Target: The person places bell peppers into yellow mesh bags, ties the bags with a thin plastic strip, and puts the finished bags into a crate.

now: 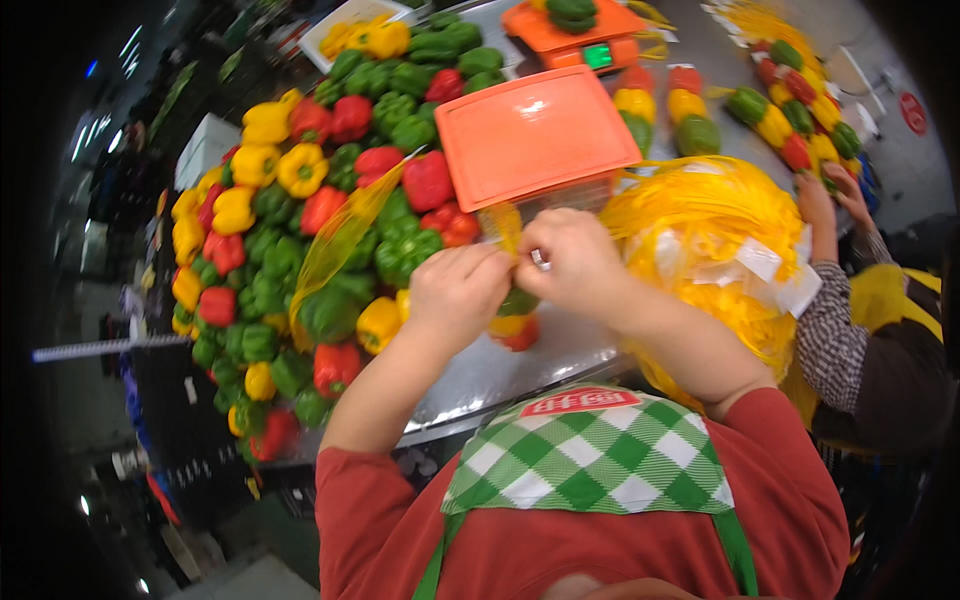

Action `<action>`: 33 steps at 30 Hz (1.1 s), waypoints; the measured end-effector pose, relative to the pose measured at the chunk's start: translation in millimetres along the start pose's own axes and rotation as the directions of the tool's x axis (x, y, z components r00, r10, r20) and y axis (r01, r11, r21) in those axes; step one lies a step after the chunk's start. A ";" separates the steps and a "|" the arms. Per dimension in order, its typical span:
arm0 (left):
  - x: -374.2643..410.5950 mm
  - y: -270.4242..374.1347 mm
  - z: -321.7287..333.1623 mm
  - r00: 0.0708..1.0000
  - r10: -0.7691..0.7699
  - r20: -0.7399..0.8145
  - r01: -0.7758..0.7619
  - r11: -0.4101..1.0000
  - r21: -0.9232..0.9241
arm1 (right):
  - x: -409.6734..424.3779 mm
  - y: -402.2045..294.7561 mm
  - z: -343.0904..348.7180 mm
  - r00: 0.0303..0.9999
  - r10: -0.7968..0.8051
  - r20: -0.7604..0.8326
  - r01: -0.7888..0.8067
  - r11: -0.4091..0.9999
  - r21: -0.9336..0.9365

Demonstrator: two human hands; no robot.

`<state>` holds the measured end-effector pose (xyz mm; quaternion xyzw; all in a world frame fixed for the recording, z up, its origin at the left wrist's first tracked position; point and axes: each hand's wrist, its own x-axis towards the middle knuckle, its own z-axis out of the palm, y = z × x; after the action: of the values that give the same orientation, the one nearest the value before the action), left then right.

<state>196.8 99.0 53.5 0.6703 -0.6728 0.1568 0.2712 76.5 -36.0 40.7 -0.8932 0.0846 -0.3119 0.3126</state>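
My left hand (459, 291) and my right hand (571, 255) meet over the metal table, fingers pinched on the gathered neck of a yellow mesh bag (504, 223). Below my hands hang or rest bell peppers (517, 330), green above yellow above red, seemingly inside that bag. How the mesh runs between my fingertips is hidden. A small silvery piece shows at my right fingers. Just beyond both hands stands a bin with an orange lid (536, 135). To the left, an unfilled yellow mesh sleeve (341, 232) lies over the heap of loose bell peppers (270, 262).
A large bundle of yellow mesh bags with white tags (705, 232) lies right of my forearm. An orange digital scale (574, 37) bears green peppers. Filled pepper bags (690, 112) rest behind the bundle; more lie far right, by another person's hands (821, 202). A white crate (319, 45) holds yellow peppers.
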 end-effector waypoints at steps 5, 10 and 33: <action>4.3 1.4 -0.8 0.999 0.046 0.021 -0.045 0.998 -0.052 | -1.1 -2.1 -1.2 0.996 -0.078 0.032 0.082 0.987 -0.137; 8.2 -6.4 -2.1 0.993 0.113 0.019 -0.110 0.986 -0.123 | 1.4 -0.9 -8.1 0.932 -0.362 0.024 0.354 0.893 -0.277; 4.7 -2.6 -1.4 0.992 0.079 0.093 -0.082 0.996 0.025 | 11.9 11.4 0.5 0.928 0.254 0.271 -0.300 0.944 0.140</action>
<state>199.8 95.8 56.9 0.6528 -0.7088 0.1462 0.2237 86.7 -48.8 39.4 -0.8724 0.1419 -0.1562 0.4408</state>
